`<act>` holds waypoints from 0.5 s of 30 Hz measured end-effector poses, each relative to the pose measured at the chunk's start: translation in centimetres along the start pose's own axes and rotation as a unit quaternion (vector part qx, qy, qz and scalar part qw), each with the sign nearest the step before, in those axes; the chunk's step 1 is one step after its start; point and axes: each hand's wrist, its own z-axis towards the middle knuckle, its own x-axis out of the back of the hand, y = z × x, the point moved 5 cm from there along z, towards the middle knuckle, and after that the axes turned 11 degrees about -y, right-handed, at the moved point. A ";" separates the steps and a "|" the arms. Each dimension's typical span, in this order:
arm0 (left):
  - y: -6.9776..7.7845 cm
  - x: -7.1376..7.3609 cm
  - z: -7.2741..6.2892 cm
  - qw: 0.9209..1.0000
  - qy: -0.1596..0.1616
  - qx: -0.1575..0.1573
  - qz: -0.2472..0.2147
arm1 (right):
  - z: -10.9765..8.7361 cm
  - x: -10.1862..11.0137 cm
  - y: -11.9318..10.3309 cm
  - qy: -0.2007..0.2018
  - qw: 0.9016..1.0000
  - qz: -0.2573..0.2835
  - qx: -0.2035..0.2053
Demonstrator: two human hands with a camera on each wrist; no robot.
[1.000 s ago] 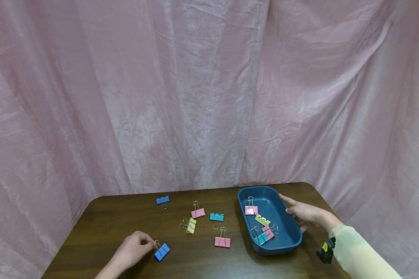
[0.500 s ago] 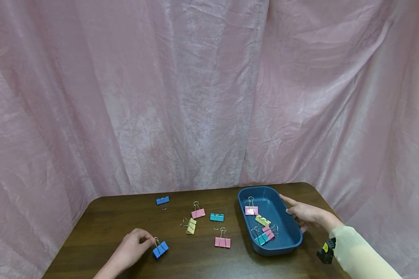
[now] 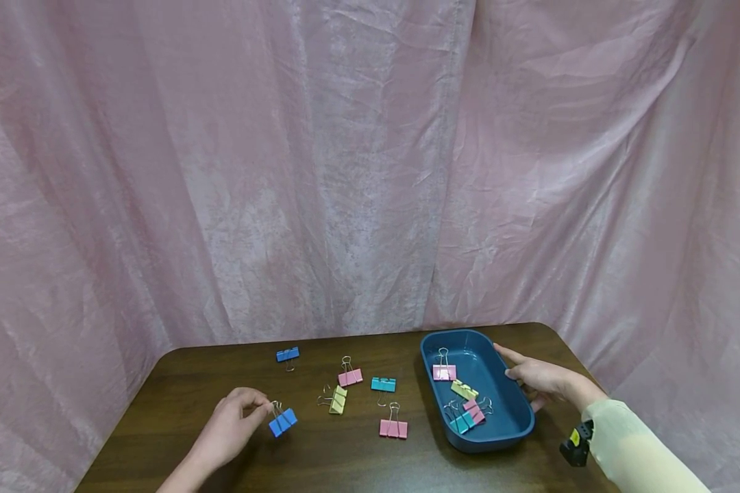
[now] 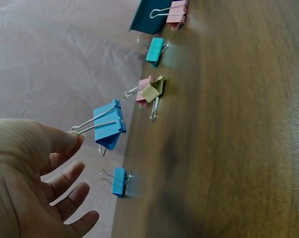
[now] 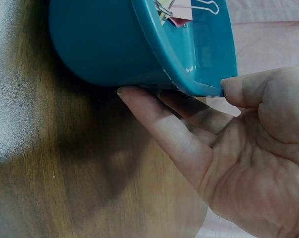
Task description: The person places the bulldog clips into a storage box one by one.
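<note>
Finger and thumb of my left hand [image 3: 233,426] pinch a wire handle of a blue binder clip [image 3: 282,422]. In the left wrist view this binder clip [image 4: 108,124] hangs off the fingertips, the other fingers loosely spread. My right hand [image 3: 545,380] holds the right side of a dark blue plastic bin [image 3: 434,404]. Its thumb lies at the rim and its fingers reach along the outer wall, as the right wrist view shows. Inside the bin lie a pink clip [image 3: 444,372], a yellow clip [image 3: 464,389], another pink clip [image 3: 473,409] and a teal clip [image 3: 461,422].
Loose binder clips lie on the brown wooden table [image 3: 179,404]: a blue clip [image 3: 287,354] far back, a pink clip [image 3: 350,377], a yellow clip [image 3: 338,400], a teal clip [image 3: 384,385] and a nearer pink clip [image 3: 393,428]. A pink curtain [image 3: 345,171] hangs behind.
My left hand has risen and moved away from me a little, bringing the pinched blue binder clip up with it. The right hand and the bin have stayed where they were.
</note>
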 end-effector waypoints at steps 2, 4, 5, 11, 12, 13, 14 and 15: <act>0.3 0.2 0.1 1.000 0.004 -0.005 0.001 | 0.0 0.0 0.0 0.000 1.000 0.000 0.000; 0.6 0.5 0.2 1.000 0.010 -0.012 0.001 | 0.0 0.0 0.0 0.000 1.000 0.001 0.001; 0.7 0.6 0.3 1.000 0.015 -0.016 0.002 | 0.0 0.0 0.0 0.000 1.000 0.001 0.001; 1.9 0.9 0.6 0.999 0.028 -0.029 0.006 | -0.1 -0.1 -0.1 -0.002 1.000 0.003 0.001; 2.0 1.0 0.6 0.999 0.027 -0.029 0.004 | -0.1 -0.1 -0.1 -0.002 1.000 0.003 0.002; 2.2 1.0 0.6 0.999 0.026 -0.031 0.003 | -0.1 -0.1 -0.1 -0.002 1.000 0.003 0.002; 2.4 1.0 0.6 0.999 0.025 -0.033 0.001 | -0.1 -0.1 -0.1 -0.002 1.000 0.001 0.002; 2.5 1.0 0.6 0.999 0.025 -0.034 0.000 | -0.1 -0.1 -0.1 -0.002 1.000 0.001 0.002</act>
